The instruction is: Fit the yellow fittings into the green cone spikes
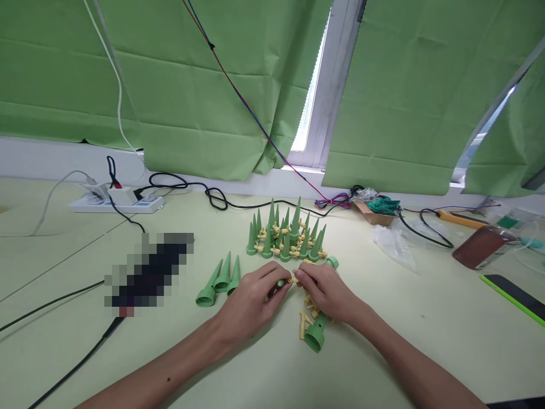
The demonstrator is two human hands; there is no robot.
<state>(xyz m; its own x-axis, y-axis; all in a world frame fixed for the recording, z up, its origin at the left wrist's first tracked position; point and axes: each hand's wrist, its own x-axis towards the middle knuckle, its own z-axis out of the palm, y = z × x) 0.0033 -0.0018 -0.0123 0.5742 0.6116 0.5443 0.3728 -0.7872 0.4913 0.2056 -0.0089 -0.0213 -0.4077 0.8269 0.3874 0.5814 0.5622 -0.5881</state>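
My left hand [254,296] is closed around a green plant-watering spike [280,283], mostly hidden by the fingers. My right hand [330,291] pinches a small pale-yellow plastic valve [293,279] against it; whether the two are joined, I cannot tell. Left of my left hand lie several loose green spikes [222,279]. Below my right hand, loose yellow valves [302,325] rest beside a green spike [315,337] with its wide end toward me. Beyond both hands, several green spikes fitted with yellow valves [287,241] stand upright in a cluster.
On the left, a power strip [117,204] with plugs sits near a pixelated dark object [151,272]. A black cable [259,205] runs along the back. To the right are a small cardboard box [374,215], plastic bags [394,244], a reddish-brown bottle [483,247] and a green-edged phone [517,296].
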